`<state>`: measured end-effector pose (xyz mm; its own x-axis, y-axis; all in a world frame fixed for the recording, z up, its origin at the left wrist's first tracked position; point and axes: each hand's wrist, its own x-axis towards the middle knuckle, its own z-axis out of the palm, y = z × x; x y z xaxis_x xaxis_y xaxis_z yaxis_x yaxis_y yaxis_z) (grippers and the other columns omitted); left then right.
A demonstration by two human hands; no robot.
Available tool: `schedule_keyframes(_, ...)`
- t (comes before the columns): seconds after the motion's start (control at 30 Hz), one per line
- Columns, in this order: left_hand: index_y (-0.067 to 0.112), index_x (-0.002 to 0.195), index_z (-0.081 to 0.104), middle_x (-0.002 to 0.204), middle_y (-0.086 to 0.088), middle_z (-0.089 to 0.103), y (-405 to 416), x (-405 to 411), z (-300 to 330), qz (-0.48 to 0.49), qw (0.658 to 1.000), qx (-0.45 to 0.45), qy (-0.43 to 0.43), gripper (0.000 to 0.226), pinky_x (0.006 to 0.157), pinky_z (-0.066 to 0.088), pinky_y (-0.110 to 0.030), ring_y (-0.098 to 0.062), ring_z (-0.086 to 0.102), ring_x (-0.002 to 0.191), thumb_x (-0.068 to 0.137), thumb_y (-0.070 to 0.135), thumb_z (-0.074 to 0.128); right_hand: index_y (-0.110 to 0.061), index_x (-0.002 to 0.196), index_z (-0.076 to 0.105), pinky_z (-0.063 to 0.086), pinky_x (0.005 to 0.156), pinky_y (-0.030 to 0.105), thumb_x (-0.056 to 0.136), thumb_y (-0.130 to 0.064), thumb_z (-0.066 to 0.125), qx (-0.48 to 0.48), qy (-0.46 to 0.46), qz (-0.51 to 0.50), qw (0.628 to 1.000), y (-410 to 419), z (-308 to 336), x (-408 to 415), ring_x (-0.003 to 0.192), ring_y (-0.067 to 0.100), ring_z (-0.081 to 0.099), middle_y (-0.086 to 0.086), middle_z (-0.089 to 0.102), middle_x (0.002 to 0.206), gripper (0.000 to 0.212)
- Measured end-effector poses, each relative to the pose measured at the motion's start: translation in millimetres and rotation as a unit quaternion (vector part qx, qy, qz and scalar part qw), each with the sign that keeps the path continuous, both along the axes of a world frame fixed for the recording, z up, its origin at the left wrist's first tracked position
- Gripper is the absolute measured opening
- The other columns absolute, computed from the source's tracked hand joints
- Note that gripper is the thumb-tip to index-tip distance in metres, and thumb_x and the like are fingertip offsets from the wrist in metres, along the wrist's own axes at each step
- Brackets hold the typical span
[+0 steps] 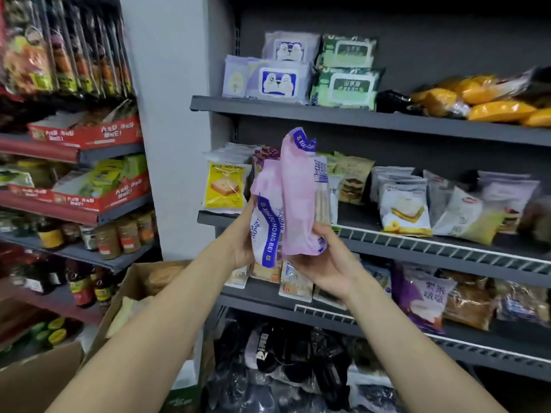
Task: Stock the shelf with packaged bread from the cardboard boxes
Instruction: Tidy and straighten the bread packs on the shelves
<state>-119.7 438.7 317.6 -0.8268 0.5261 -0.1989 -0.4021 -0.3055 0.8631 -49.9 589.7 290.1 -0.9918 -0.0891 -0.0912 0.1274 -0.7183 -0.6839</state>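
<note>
while both hands are holding pink bread packets [295,201] upright before the middle shelf [417,236], the left hand [243,242] and right hand [325,260] each clasping one, the person is seemingly placing them, needing a free gap beside the yellow toast packet [225,189].

Bread packs [293,201] in my hands: pale pink, royal-blue band with white lettering, white panel. Shelf [343,116]: dark grey. Toast pack [224,186]: yellow label. Wipes packs [277,80]: lilac, blue-and-white cartoon dog. Neighbouring packs [346,87]: green, white panel. Cardboard box [125,296]: plain brown. Display trays [89,134] on the left: red, white lettering.
</note>
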Motion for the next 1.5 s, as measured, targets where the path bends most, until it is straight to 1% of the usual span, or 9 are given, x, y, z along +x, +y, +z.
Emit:
schedule_keyframes(0.17,0.012,0.082,0.064,0.057,-0.004,0.068,33,4,3,-0.028,0.999,-0.001,0.018,0.049,0.043,0.052,-0.023,-0.017,0.063,0.049,0.093,0.054,0.040,-0.029,0.145,0.024,0.048,0.091,0.042,0.063,0.005,0.078,0.187,0.031,-0.140,0.972,43,4,15,0.102,0.019,0.060,0.005,0.060,0.117,0.104)
schedule_keyframes(0.3,0.012,0.064,0.076,0.064,-0.006,0.072,67,9,14,-0.090,0.995,-0.009,0.043,0.052,0.050,0.057,-0.026,-0.017,0.069,0.053,0.092,0.044,0.046,-0.019,0.096,0.059,0.048,0.075,0.025,0.076,-0.006,0.074,0.421,0.018,-0.139,0.896,73,9,30,0.083,0.014,0.067,0.004,0.070,0.093,0.028)
schedule_keyframes(0.4,0.011,0.097,0.072,0.091,-0.010,0.072,97,11,25,-0.070,0.994,-0.034,0.079,0.050,0.080,0.056,-0.039,-0.025,0.069,0.080,0.067,0.051,0.069,-0.011,0.091,0.062,0.048,0.085,0.031,0.073,-0.005,0.074,0.406,0.050,-0.149,0.900,102,5,32,0.087,0.021,0.069,0.003,0.073,0.078,0.022)
schedule_keyframes(0.57,0.013,0.104,0.065,0.067,-0.003,0.072,155,8,36,0.042,0.987,-0.080,0.131,0.044,0.060,0.058,-0.030,-0.018,0.070,0.059,0.074,0.045,0.073,-0.017,0.133,0.040,0.051,0.093,0.037,0.041,-0.026,0.094,0.365,0.053,-0.215,0.904,164,4,18,0.108,0.019,0.064,0.003,0.066,0.118,0.107)
schedule_keyframes(0.7,0.014,0.094,0.062,0.064,0.001,0.070,204,6,39,0.135,0.971,-0.105,0.165,0.034,0.041,0.048,-0.017,-0.009,0.066,0.047,0.074,0.037,0.077,-0.021,0.138,0.036,0.049,0.099,0.044,0.034,-0.044,0.095,0.347,0.060,-0.272,0.896,227,15,10,0.109,0.018,0.064,-0.001,0.066,0.120,0.122)
schedule_keyframes(0.9,0.012,0.100,0.061,0.069,0.004,0.068,300,20,45,0.127,0.957,-0.123,0.231,0.033,0.041,0.046,-0.014,-0.003,0.065,0.049,0.075,0.025,0.079,-0.017,0.125,0.055,0.052,0.088,0.036,0.079,-0.030,0.073,0.328,0.068,-0.316,0.888,330,24,20,0.105,0.020,0.066,0.002,0.069,0.113,0.050)
schedule_keyframes(1.0,0.017,0.113,0.050,0.091,0.005,0.064,345,27,42,0.145,0.940,-0.138,0.276,0.056,0.064,0.051,-0.019,-0.009,0.067,0.081,0.069,0.027,0.083,-0.017,0.118,0.059,0.050,0.094,0.044,0.084,-0.029,0.062,0.289,0.021,-0.361,0.887,377,31,31,0.105,0.027,0.064,0.008,0.068,0.114,0.036)
schedule_keyframes(1.27,0.011,0.131,0.032,0.121,-0.003,0.053,445,38,28,0.134,0.876,-0.238,0.397,0.097,0.090,0.044,-0.028,-0.021,0.051,0.115,0.058,0.040,0.088,-0.004,0.124,0.036,0.039,0.084,0.029,0.083,-0.015,0.069,0.590,0.005,-0.521,0.617,467,63,83,0.106,0.022,0.051,0.013,0.052,0.124,0.054)
schedule_keyframes(1.5,0.006,0.142,0.021,0.137,-0.008,0.044,510,47,22,0.112,0.849,-0.271,0.440,0.109,0.096,0.037,-0.025,-0.024,0.043,0.128,0.060,0.032,0.088,0.001,0.133,0.028,0.038,0.096,0.038,0.081,-0.011,0.069,0.649,-0.058,-0.543,0.529,524,63,79,0.121,0.041,0.044,0.027,0.044,0.132,0.067)
